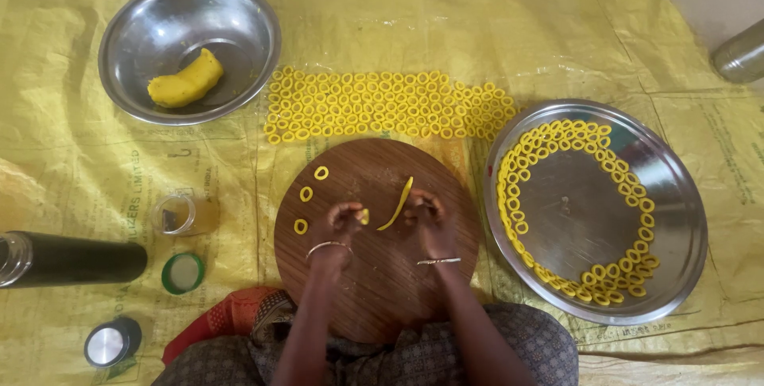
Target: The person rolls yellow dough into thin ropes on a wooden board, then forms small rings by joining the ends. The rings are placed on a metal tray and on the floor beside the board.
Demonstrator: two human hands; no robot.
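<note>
My right hand [423, 212] pinches the low end of a dough strip [398, 203] on the round wooden board [374, 290]; its long axis runs toward one o'clock. My left hand [344, 219], at nine o'clock, fingers clenched on a small dough piece [364, 216].

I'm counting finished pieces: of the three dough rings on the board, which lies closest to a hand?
The lowest ring, just left of the left hand; the other two rings lie farther up the board.

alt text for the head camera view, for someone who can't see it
Seen from above, a person's left hand and right hand pinch a thin strip of yellow dough over a round wooden board bearing three dough rings. Rows of rings lie beyond, more line a steel plate, and a steel bowl holds a dough lump.
</note>
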